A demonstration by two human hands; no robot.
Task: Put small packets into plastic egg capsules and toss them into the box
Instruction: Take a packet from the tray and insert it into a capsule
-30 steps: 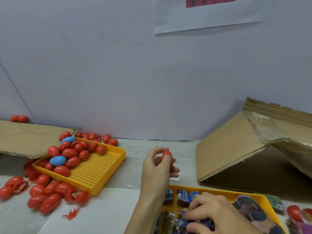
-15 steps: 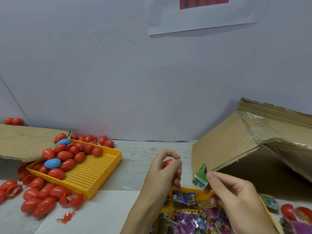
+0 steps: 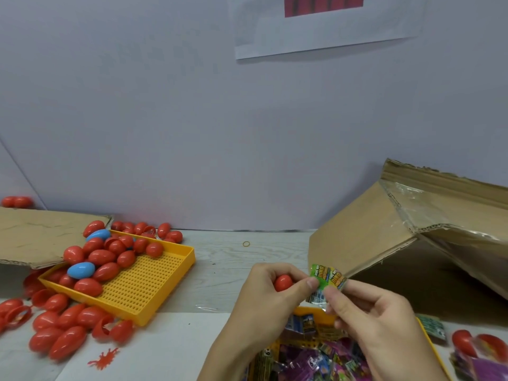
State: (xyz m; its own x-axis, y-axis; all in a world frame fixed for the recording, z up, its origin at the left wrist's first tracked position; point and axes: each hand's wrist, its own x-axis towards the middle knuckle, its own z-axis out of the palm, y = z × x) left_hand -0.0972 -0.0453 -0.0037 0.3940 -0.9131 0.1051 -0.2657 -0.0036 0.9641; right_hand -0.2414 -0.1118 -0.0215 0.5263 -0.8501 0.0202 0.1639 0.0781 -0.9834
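My left hand (image 3: 265, 298) grips a red egg capsule (image 3: 283, 282) in front of me. Right beside it, my right hand (image 3: 368, 314) pinches a small green packet (image 3: 327, 279), and the left thumb touches that packet too. Under both hands sits a yellow tray (image 3: 316, 312) full of small packets. The big cardboard box (image 3: 384, 237) lies tipped on its side at the right, its opening facing me.
At the left stands a yellow perforated tray (image 3: 154, 287) with red and blue capsules, several more red ones loose around it. A flat cardboard sheet (image 3: 35, 237) lies behind it. Red capsules and packets (image 3: 472, 350) sit at the far right edge. A rubber band (image 3: 246, 244) lies mid-table.
My right hand came up out of the packet tray with a green packet and carried it to the capsule in my left hand, which dropped a little lower.
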